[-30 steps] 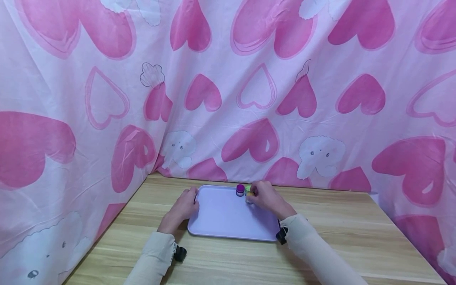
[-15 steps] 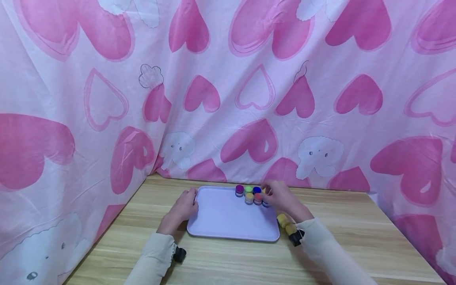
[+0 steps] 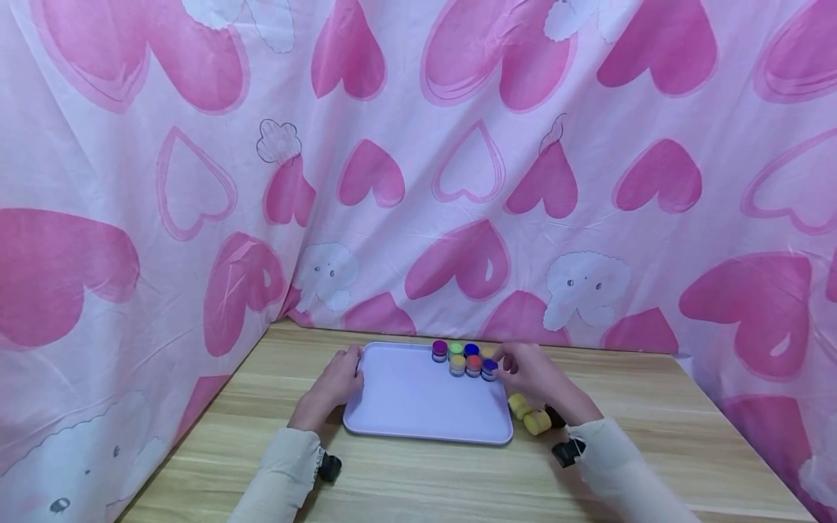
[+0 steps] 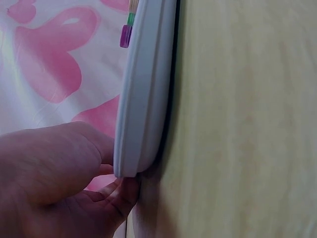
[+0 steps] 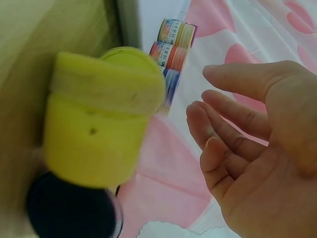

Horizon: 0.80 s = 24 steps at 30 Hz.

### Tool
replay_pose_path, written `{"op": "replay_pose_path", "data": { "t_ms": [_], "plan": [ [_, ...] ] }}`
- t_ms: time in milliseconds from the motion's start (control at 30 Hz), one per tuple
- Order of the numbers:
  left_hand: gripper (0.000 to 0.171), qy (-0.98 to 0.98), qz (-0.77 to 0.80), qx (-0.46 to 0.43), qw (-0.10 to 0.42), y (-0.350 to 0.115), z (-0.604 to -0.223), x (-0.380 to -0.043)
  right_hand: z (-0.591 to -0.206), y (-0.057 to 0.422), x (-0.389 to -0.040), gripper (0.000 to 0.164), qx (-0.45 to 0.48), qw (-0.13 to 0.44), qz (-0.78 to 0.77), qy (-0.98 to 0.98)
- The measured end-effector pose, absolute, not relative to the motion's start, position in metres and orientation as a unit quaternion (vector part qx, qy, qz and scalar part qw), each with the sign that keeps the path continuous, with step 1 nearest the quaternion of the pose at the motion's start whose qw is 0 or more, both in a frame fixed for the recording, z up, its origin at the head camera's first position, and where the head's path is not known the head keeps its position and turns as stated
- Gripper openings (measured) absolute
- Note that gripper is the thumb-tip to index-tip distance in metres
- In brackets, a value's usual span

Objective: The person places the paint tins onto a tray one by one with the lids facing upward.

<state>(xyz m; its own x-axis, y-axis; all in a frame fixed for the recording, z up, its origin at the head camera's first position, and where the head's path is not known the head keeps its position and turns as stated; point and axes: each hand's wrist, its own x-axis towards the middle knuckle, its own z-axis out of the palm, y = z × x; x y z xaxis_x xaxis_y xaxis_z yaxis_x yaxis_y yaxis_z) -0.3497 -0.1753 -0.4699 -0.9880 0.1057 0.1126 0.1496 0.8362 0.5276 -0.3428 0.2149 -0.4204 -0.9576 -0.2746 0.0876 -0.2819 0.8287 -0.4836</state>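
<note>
My left hand point(image 3: 336, 378) grips the far left corner of a pale lilac tray point(image 3: 405, 399); the left wrist view shows my fingers at the corner of the tray's wall point(image 4: 141, 99). Several small paint pots with coloured lids stand in two rows at the tray's far right. Among them are a purple one point(image 3: 439, 351), a light green one point(image 3: 455, 350), an orange-red one point(image 3: 474, 365) and a dark blue one point(image 3: 489, 369). Just right of the pots is my right hand point(image 3: 532, 370). In the right wrist view its fingers point(image 5: 237, 116) are loosely bent, apart from the thumb, with nothing between them.
Two yellow cylinders point(image 3: 538, 422) lie on the wooden table point(image 3: 405, 479) right of the tray. Beside them is a dark round object point(image 5: 72, 208), partly behind my right wrist in the head view. A pink heart-patterned cloth point(image 3: 458, 167) hangs behind the table.
My right hand has moved right, off the pots, uncovering several of them. The yellow cylinders have come into view beside the tray. My left hand stays on the tray.
</note>
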Motion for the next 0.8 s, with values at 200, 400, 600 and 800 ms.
{"op": "replay_pose_path", "data": {
  "t_ms": [200, 400, 600, 800],
  "plan": [
    [0.032, -0.957, -0.276, -0.077, 0.049, -0.175, -0.469, -0.350, -0.426, 0.226, -0.336, 0.018, 0.153, -0.006, 0.238, -0.959],
    [0.032, -0.957, -0.274, -0.078, 0.048, -0.175, -0.470, -0.352, -0.427, 0.236, -0.328, 0.020, 0.161, -0.017, 0.215, -0.963],
    [0.033, -0.958, -0.276, -0.073, 0.041, -0.175, -0.468, -0.350, -0.426, 0.244, -0.319, 0.023, 0.171, -0.033, 0.215, -0.961],
    [0.033, -0.957, -0.279, -0.074, 0.041, -0.176, -0.470, -0.351, -0.428, 0.251, -0.313, 0.031, 0.184, -0.034, 0.213, -0.959]
  ]
}}
